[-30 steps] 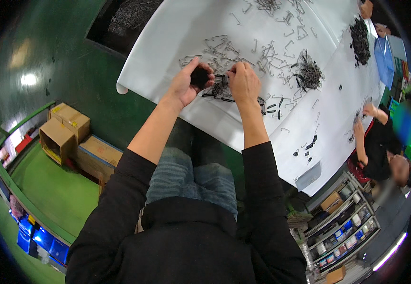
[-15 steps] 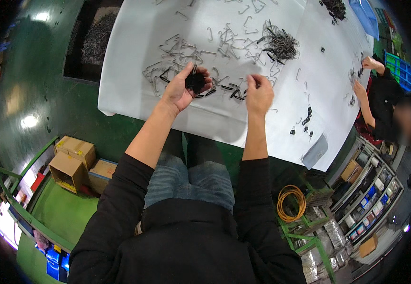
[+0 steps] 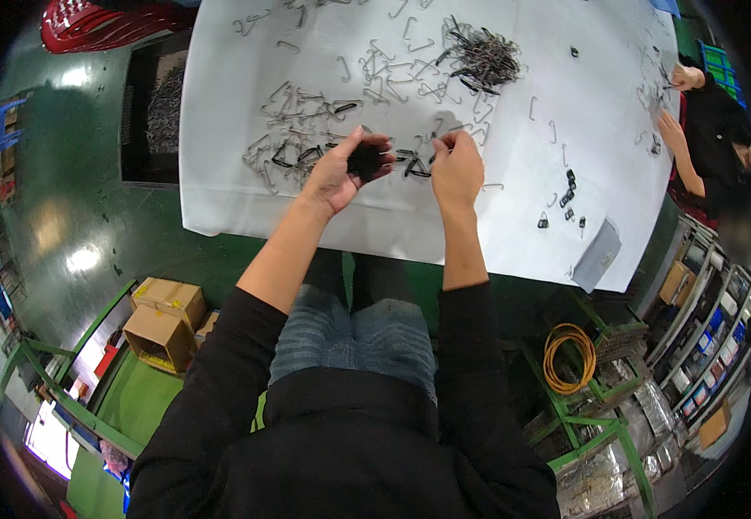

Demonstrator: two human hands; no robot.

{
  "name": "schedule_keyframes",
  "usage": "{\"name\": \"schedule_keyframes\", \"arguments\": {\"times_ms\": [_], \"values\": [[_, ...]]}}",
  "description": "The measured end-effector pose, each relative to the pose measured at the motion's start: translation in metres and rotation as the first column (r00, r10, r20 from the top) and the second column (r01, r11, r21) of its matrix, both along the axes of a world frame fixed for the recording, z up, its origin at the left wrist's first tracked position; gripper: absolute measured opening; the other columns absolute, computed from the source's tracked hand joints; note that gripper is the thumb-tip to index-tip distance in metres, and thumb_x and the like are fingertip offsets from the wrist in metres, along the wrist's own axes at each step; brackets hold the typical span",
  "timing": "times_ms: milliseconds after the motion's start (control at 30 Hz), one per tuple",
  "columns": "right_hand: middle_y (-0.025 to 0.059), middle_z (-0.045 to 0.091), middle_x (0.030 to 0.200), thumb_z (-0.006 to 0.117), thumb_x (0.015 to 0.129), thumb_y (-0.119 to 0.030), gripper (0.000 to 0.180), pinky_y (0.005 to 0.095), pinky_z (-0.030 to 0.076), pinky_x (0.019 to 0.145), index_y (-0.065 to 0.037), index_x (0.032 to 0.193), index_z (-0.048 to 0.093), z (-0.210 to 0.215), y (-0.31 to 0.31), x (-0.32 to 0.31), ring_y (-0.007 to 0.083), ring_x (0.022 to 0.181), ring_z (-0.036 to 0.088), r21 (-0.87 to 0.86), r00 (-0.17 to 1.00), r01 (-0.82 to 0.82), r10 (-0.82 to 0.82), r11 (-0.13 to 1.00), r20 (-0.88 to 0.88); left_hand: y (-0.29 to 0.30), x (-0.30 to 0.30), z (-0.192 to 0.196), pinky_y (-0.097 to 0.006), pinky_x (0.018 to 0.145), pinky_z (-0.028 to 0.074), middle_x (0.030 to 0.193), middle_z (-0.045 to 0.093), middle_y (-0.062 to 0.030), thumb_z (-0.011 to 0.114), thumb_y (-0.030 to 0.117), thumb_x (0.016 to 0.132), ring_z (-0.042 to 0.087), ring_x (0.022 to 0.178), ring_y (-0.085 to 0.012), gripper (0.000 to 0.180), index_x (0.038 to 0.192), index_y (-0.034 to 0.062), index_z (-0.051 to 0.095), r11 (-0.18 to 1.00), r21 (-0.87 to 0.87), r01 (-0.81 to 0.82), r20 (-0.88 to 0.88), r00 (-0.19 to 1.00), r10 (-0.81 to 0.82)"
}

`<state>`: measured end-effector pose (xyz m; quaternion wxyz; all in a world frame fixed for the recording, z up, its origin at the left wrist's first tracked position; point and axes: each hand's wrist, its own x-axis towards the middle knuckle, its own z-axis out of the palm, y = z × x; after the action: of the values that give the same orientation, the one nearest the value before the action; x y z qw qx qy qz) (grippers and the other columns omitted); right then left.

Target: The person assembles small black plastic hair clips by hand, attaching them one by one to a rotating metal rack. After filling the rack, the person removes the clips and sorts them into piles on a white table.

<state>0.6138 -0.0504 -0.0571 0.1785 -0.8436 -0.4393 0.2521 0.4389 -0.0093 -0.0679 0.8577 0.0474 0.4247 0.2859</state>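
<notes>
My left hand is cupped, palm up, above the near part of the white table. A dark clump of small black pieces lies in its palm under the curled fingers; single pieces cannot be told apart. Just to its right, my right hand has thumb and fingers pinched together, with what they hold too small to make out. Hooks with black sleeves lie on the table between the hands. Bare bent wire hooks are scattered beyond and to the left, a few black-sleeved ones among them.
A dense heap of black-sleeved hooks sits farther back. Small black parts and a grey flat piece lie at the right. Across the table, another person's hands handle hooks. Cardboard boxes stand at lower left.
The view has shifted, moving the table contents leftward. My right hand has come closer to my left, which still cups the black pieces.
</notes>
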Motion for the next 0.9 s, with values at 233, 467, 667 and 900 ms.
{"name": "schedule_keyframes", "arguments": {"times_ms": [233,467,667,900], "values": [[0.0106,0.061,0.087,0.066,0.081,-0.018,0.015,0.0380,0.048,0.065,-0.005,0.087,0.063,0.000,0.056,-0.045,0.0269,0.073,0.063,0.266,0.907,-0.358,0.401,0.895,-0.131,0.000,-0.037,-0.023,-0.040,0.077,0.054,0.094,0.063,-0.0118,0.048,0.038,0.096,0.061,0.084,-0.0239,0.038,0.089,0.0034,0.061,0.983,-0.062,-0.175,0.060,0.982,0.179],[0.0097,0.058,0.086,0.066,0.080,-0.017,0.014,0.0405,0.048,0.070,-0.006,0.085,0.057,-0.033,0.081,-0.071,0.0303,0.083,0.061,0.159,0.834,-0.537,0.492,0.828,0.249,0.000,-0.074,-0.017,-0.038,0.077,0.053,0.088,0.061,-0.0118,0.050,0.034,0.096,0.060,0.081,-0.0236,0.033,0.083,0.0044,0.057,0.965,-0.041,-0.257,-0.034,0.966,0.256],[0.0085,0.059,0.086,0.065,0.081,-0.016,0.013,0.0401,0.048,0.072,-0.007,0.087,0.058,-0.013,0.057,-0.076,0.0286,0.084,0.061,0.241,0.931,-0.364,0.349,0.900,0.103,0.007,-0.059,-0.008,-0.042,0.082,0.054,0.088,0.065,-0.0138,0.051,0.033,0.095,0.063,0.085,-0.0274,0.037,0.092,-0.0024,0.063,0.966,-0.053,-0.253,-0.074,0.966,0.249],[0.0065,0.060,0.089,0.068,0.079,-0.020,0.014,0.0385,0.048,0.070,-0.011,0.087,0.061,-0.013,0.057,-0.061,0.0279,0.086,0.061,0.186,0.950,-0.311,0.311,0.932,0.028,0.002,-0.059,-0.029,-0.039,0.074,0.052,0.085,0.061,-0.0101,0.051,0.033,0.095,0.059,0.074,-0.0217,0.032,0.085,0.0037,0.058,0.966,-0.092,-0.240,0.159,0.954,0.252]]}}
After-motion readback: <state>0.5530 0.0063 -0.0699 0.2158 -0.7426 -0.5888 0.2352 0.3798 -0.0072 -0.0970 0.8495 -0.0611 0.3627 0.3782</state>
